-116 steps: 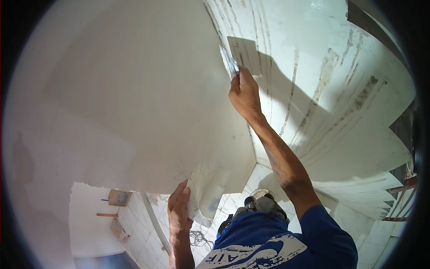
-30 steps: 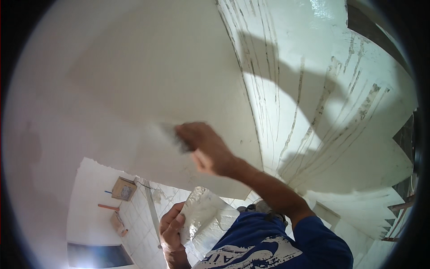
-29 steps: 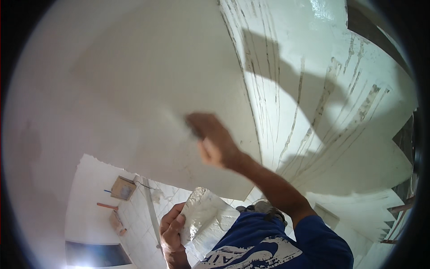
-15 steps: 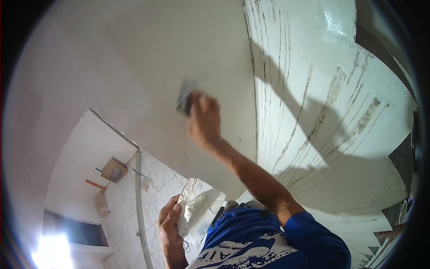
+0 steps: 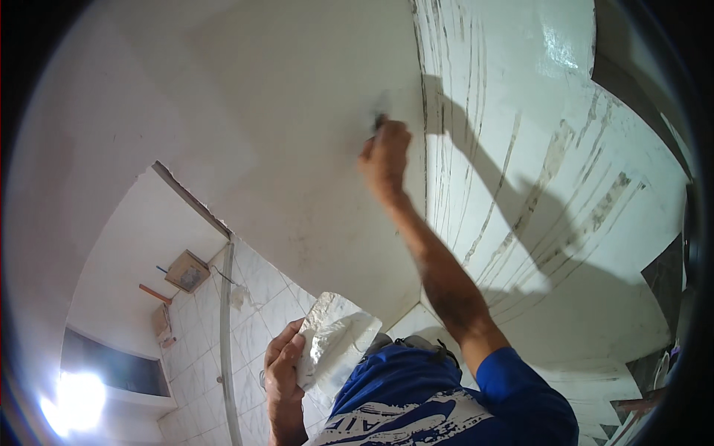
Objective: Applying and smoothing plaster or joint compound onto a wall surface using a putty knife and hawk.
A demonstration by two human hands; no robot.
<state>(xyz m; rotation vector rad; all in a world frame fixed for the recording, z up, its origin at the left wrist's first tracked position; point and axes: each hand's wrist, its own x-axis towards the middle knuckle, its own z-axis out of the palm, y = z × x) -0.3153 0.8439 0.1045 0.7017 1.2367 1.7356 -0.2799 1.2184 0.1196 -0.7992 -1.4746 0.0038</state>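
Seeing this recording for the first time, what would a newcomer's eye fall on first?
Probably the glaring light at the lower left, then the dark streaks fanning over the white wall on the right. Near the upper centre, the right hand holds a blurred tool against a plain pale surface; at lower centre, the left hand grips a white, lumpy-topped slab.

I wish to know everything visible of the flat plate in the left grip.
The flat plate is whitish and roughly four-sided. Its visible face carries white, paste-like material, thick and lumpy along the upper left, smoother rightward. It is aslant at bottom centre, overlapping the blue shirt in view. The left grip holds its left edge; its underside is hidden.
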